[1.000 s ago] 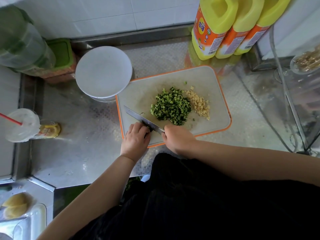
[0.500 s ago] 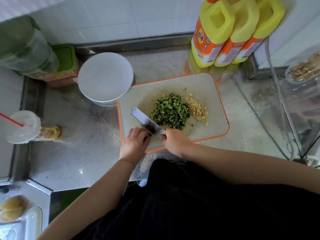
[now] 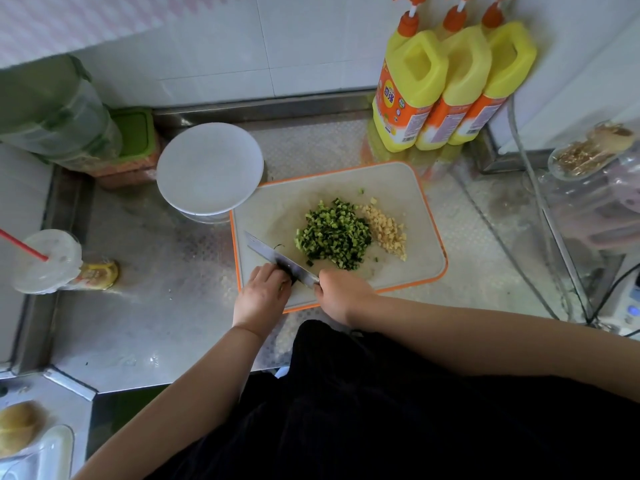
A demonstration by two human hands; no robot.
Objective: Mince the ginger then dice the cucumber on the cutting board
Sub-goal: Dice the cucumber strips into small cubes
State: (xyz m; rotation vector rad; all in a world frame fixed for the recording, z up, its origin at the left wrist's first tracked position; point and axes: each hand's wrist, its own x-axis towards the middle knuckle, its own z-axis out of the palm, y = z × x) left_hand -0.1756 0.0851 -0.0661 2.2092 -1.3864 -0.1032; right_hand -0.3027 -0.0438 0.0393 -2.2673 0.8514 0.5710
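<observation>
From the head camera I look down at a white cutting board (image 3: 408, 202) with an orange edge. It lies on a shiny metal counter (image 3: 145, 306).

My right hand (image 3: 341, 292) is at the near edge of the board. Its fingers are curled tight round the handle of the knife (image 3: 277, 258). The blade points away to the left and sits low over the board.

My left hand (image 3: 263, 296) is just beside the blade, on its near side. Its fingers are bent and seem to hold down something small and dark right at the blade. I cannot tell what that bit is.

In the middle of the board is a heap of little green cucumber cubes (image 3: 332, 235). Touching it on the right is a smaller heap of pale chopped ginger (image 3: 386, 228). A few loose bits lie around them.

A round white lid (image 3: 209, 169) sits on a tub at the board's far left corner. Three yellow bottles (image 3: 446, 84) stand by the wall behind the board. A cup with a red straw (image 3: 46, 261) is far to the left.
</observation>
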